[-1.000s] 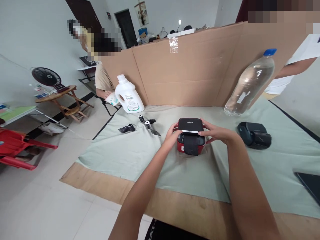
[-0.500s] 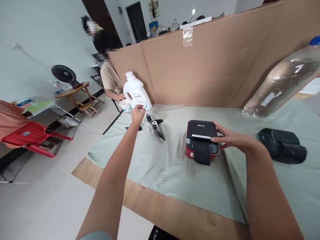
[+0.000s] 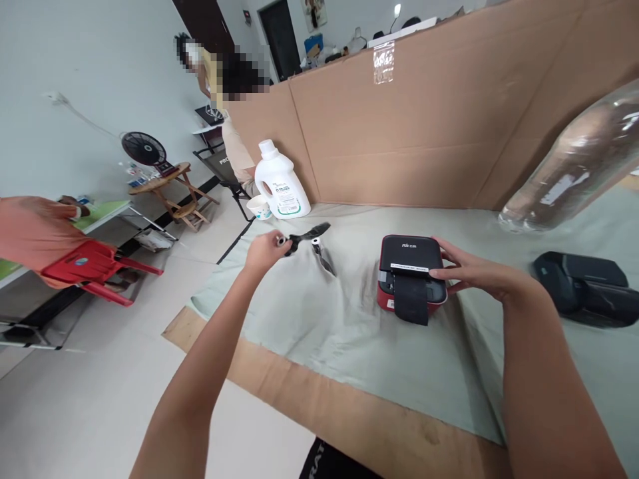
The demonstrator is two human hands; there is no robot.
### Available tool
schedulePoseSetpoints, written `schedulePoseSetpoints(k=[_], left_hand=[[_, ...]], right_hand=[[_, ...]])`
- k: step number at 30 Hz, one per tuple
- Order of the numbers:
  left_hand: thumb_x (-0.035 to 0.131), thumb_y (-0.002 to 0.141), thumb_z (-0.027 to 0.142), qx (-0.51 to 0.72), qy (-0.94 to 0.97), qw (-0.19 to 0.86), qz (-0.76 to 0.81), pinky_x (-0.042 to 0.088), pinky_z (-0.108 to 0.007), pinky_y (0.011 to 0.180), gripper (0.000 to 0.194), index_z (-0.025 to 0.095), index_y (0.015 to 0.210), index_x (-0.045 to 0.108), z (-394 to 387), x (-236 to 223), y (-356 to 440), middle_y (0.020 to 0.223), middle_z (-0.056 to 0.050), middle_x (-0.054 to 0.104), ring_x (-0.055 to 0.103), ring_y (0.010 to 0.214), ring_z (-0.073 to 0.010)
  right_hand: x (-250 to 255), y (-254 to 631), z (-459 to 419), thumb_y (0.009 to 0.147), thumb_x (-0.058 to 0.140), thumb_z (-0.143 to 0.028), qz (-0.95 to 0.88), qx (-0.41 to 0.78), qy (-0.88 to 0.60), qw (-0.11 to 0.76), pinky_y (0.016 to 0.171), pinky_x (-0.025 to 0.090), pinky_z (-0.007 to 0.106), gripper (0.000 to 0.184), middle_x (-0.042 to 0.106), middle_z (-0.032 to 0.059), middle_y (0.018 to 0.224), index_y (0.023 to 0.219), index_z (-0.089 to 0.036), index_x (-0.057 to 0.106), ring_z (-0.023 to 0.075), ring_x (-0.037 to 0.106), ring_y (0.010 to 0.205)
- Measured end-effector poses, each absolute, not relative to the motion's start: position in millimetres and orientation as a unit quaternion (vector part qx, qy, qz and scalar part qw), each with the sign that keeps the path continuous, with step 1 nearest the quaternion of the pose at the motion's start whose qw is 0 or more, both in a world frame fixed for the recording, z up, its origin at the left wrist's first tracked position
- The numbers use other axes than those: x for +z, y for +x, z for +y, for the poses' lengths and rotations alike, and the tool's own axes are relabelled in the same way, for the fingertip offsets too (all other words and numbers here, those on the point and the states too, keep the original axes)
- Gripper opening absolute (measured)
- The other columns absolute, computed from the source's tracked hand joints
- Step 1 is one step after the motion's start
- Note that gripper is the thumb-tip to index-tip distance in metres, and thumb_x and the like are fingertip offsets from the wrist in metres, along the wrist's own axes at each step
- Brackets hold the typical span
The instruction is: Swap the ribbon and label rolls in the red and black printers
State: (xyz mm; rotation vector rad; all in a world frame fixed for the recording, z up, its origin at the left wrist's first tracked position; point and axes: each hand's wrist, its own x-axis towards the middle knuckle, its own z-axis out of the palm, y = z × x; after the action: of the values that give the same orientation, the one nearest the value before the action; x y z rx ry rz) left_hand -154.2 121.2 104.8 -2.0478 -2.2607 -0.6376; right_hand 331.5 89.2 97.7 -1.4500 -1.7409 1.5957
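My left hand (image 3: 264, 253) pinches a small roll of black film (image 3: 294, 245) with a white core, its loose tail stretching to the right. Just right of it, a second film roll (image 3: 316, 243) lies on the cloth. A third roll seen earlier is hidden, likely behind my left hand. My right hand (image 3: 472, 271) grips the right side of a small black-and-red printer (image 3: 412, 251), thumb at the front edge of its lid and fingers along the side. A black strip (image 3: 411, 299) hangs from the printer's front.
A white detergent bottle (image 3: 283, 189) and a paper cup (image 3: 259, 207) stand at the back left, before a cardboard screen (image 3: 399, 140). On the right are a large clear bottle (image 3: 559, 169) and a black device (image 3: 584, 286). Other people are beyond the left side.
My left hand left the printer, reached left over the rolls and took hold of one, lifting its tail. My right hand stays on the printer. The view has turned left.
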Motion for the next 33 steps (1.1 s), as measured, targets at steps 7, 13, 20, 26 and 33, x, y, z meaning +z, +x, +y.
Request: schedulePoseSetpoints(k=[7,13,20,26,33], left_hand=[[0.063,0.084,0.047,-0.083,-0.636,-0.04,-0.766,0.04,-0.03,0.065,0.029,0.027,0.102,0.075,17.3,75.0,-161.9,0.09,-0.005,0.075,0.069,0.084,-0.0251],[0.06,0.089,0.058,-0.098,-0.641,-0.015,-0.761,0.046,-0.03,0.069,0.042,0.03,0.116,0.073,24.0,83.0,-159.8,0.113,-0.004,0.075,0.07,0.095,-0.0247],[0.059,0.091,0.025,-0.069,-0.764,0.0,-0.641,0.052,-0.031,0.087,0.059,0.033,0.149,0.051,121.8,90.0,-112.7,0.159,-0.001,0.047,0.061,0.126,-0.025],[0.059,0.091,0.024,-0.033,-0.775,-0.025,-0.63,0.049,-0.029,0.081,0.036,0.025,0.126,0.068,151.8,84.1,-98.0,0.129,-0.006,0.07,0.066,0.112,-0.0247],[0.057,0.092,0.047,-0.191,-0.655,0.069,-0.728,0.035,-0.027,0.064,0.031,0.021,0.088,0.072,50.9,116.7,-172.2,0.077,-0.003,0.068,0.059,0.071,-0.0172]], right_hand=[[95.9,331.9,89.6,0.076,0.078,-0.053,-0.619,0.564,-0.511,0.194,0.081,0.068,0.043,0.085,0.043,0.0014,0.162,0.151,-0.05,0.038,0.0398,0.05,0.14],[94.9,333.8,89.5,0.076,0.079,-0.051,-0.62,0.562,-0.509,0.199,0.082,0.068,0.045,0.085,0.05,0.0042,0.156,0.151,-0.05,0.04,0.0408,0.055,0.135],[92.0,335.5,91.4,0.072,0.083,-0.045,-0.616,0.564,-0.506,0.214,0.08,0.069,0.042,0.086,0.05,-0.0016,0.157,0.147,-0.054,0.043,0.0403,0.047,0.142],[94.0,334.4,90.2,0.077,0.079,-0.052,-0.616,0.57,-0.507,0.197,0.083,0.067,0.043,0.082,0.05,0.0005,0.155,0.149,-0.054,0.039,0.0378,0.053,0.137],[94.3,334.4,89.9,0.079,0.078,-0.05,-0.617,0.579,-0.496,0.197,0.082,0.067,0.035,0.078,0.043,-0.0004,0.161,0.147,-0.053,0.04,0.038,0.042,0.145]])
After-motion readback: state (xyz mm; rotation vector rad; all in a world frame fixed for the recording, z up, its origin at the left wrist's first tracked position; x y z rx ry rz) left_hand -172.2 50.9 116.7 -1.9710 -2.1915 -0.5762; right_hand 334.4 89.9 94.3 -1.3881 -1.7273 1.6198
